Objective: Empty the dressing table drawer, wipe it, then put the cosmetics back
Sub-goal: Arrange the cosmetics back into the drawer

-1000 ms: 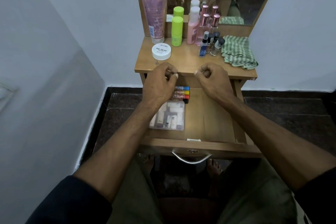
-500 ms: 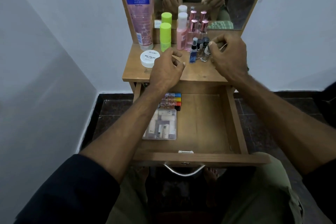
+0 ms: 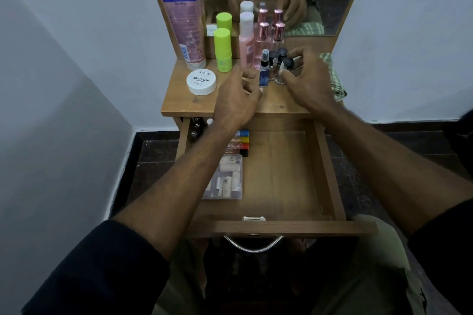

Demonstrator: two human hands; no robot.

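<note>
Both hands have moved up from the drawer [image 3: 276, 179] onto the tabletop [image 3: 179, 100]. Right hand [image 3: 307, 82] curls around a small dark-capped bottle [image 3: 284, 71]; left hand [image 3: 236, 100] hovers, fingers loosely bent, holding nothing.

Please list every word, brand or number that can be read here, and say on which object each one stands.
"zudio" and "NAIL POLISH": on the lid of the white round jar; the smaller line below is too small to read.
Pink tube: white print on a blue label, too blurred to read.
Small bottles by the right hand: labels unreadable.
</note>
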